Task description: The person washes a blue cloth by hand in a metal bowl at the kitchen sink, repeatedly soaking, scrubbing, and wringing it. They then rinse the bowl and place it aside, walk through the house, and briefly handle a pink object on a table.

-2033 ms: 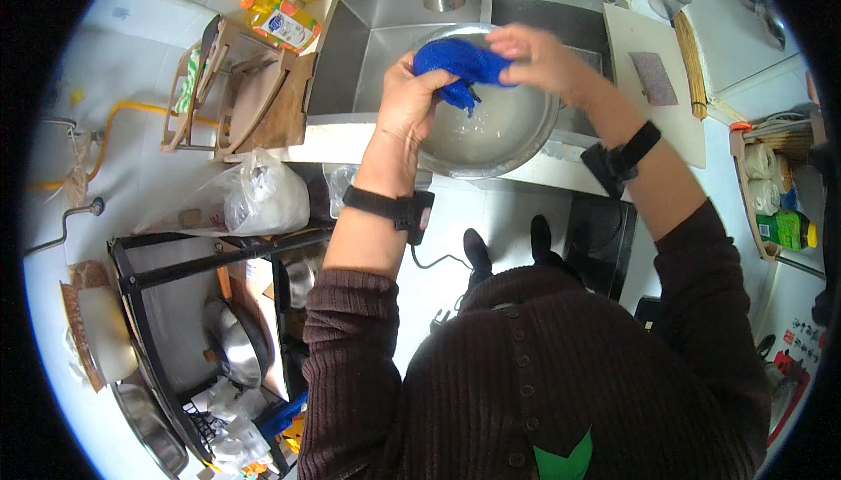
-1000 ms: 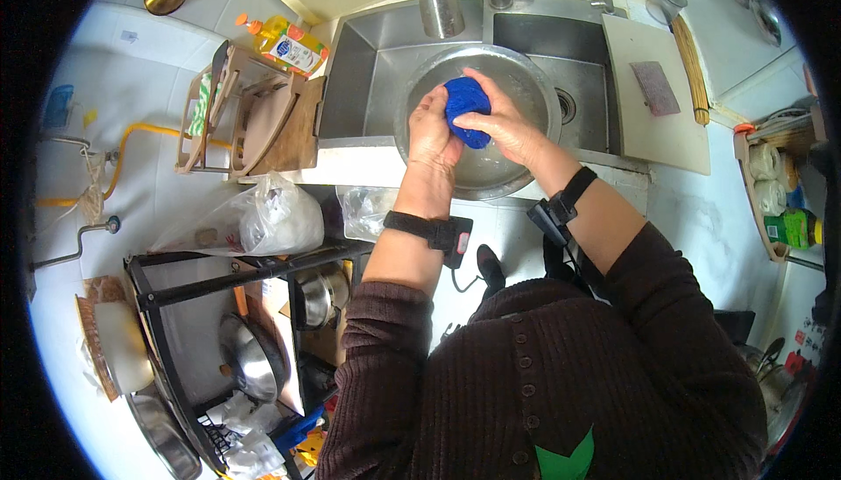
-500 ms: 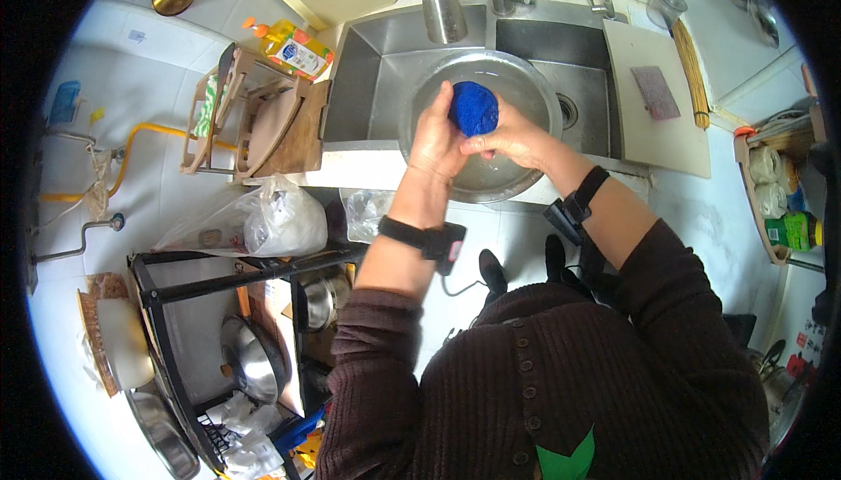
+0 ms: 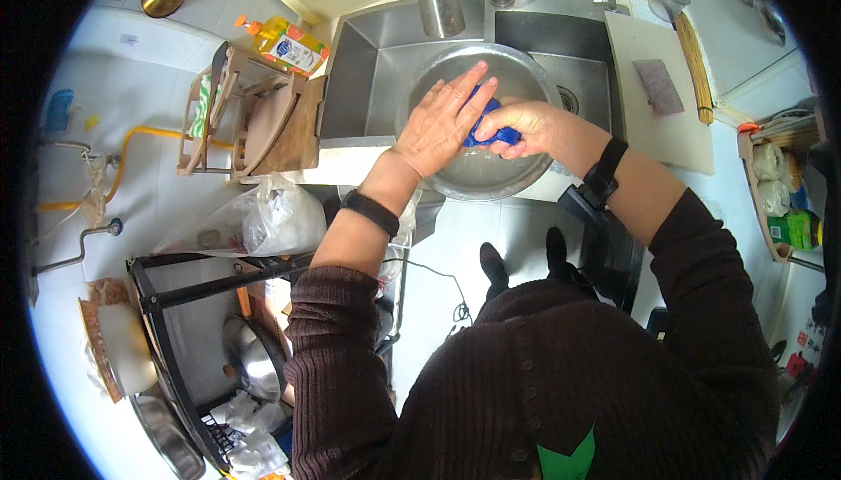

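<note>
My right hand [image 4: 530, 125] is closed round a crumpled blue mesh cloth [image 4: 506, 135] over a round metal basin [image 4: 479, 184] of cloudy water. My left hand [image 4: 438, 125] lies just left of it, palm down, fingers stretched upward, touching or nearly touching the cloth, part of which it hides. The basin sits over a double steel sink [image 4: 350, 77], beneath a steel tap [image 4: 438, 3].
At left are a wooden rack [image 4: 263, 130], a yellow bottle [image 4: 293, 46], a white bag [image 4: 280, 222] and a black shelf unit [image 4: 149, 292]. At right are a pale board [image 4: 670, 143], a pinkish pad [image 4: 657, 86] and a bundle of sticks [image 4: 696, 68].
My left hand has gone from cupping the blue cloth to lying stretched out flatter, turned palm down. My right hand has shifted right and grips the cloth, which is now more squashed and covered.
</note>
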Tool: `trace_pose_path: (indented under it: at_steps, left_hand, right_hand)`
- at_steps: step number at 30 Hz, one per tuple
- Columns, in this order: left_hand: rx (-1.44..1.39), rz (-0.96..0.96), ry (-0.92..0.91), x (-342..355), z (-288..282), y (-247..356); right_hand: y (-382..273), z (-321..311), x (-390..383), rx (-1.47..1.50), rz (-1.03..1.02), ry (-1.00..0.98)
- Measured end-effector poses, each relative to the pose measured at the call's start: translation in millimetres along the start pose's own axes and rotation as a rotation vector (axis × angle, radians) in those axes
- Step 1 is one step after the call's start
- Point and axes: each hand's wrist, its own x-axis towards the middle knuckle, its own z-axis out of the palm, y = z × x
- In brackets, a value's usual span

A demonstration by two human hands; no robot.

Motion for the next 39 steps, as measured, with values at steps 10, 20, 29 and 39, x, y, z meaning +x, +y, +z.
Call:
trace_pose_path:
  at_steps: [10,20,29,39]
  left_hand:
    - [-0.113,-0.267,-0.269,10,20,-15]
    - [-0.221,-0.563,-0.287,21,41,-19]
    - [-0.751,-0.825,-0.251,12,56,-18]
    - [-1.266,-0.953,-0.201,5,0,-11]
  right_hand:
    - [-19,-1,11,-0.688,0.042,0.209]
    - [-34,4,30,-1.615,0.05,0.468]
    - [-29,1,22,-2.126,-0.34,0.465]
    - [-3,-6,6,-1.603,-0.944,0.535]
